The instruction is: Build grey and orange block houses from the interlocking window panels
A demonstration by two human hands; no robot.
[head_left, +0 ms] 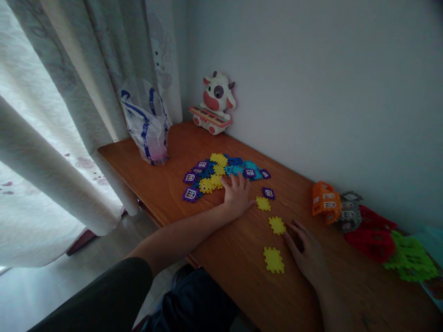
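Note:
My left hand [237,196] lies open with spread fingers at the near edge of a heap of toothed plastic building tiles. Its fingertips reach yellow tiles [217,180] and light blue tiles [234,170]; whether they press on one I cannot tell. Purple window tiles [190,194] and dark blue tiles [206,170] make up the rest of the heap. My right hand [306,253] rests on the table, thumb and fingers apart, beside a yellow square tile [277,225]. Another yellow tile [273,260] lies nearer me. Past my left thumb are a small yellow tile [263,203] and a purple window tile [268,193].
Along the wall on the right of the wooden table [238,263] sit orange tiles [326,202], grey tiles [350,212], red tiles [370,234] and green tiles [411,256]. A plastic bag [148,129] and a cow toy piano [212,108] stand at the far end, by the curtain [114,69].

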